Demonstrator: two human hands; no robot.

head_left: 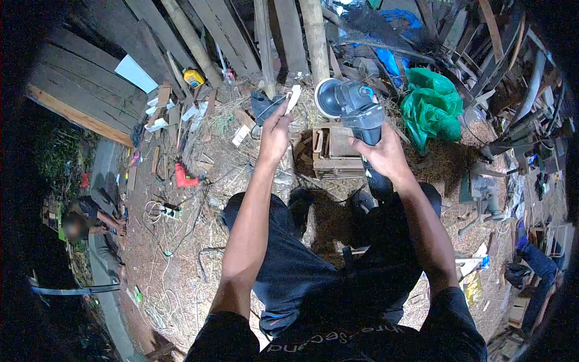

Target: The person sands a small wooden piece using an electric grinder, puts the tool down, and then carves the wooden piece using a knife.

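Observation:
My left hand (275, 136) is closed around a short, pale strip of wood (294, 99), which sticks up past the fingers. In my right hand (387, 153) is a dark angle grinder (360, 112), gripped by its body. Its round disc (327, 98) with a pale rim faces left, apart from the wood strip. Below and between the hands stands a small slatted wooden crate (341, 152) on the ground, partly behind my right hand. A dark cloth-like piece (264, 107) lies just beyond my left hand.
A crumpled green plastic bag (430, 106) lies right of the grinder. On the left are a red power tool (186, 175), a power strip (171, 211) with cords, and a yellow tape measure (193, 78). People sit at far left (99, 220) and far right (537, 265).

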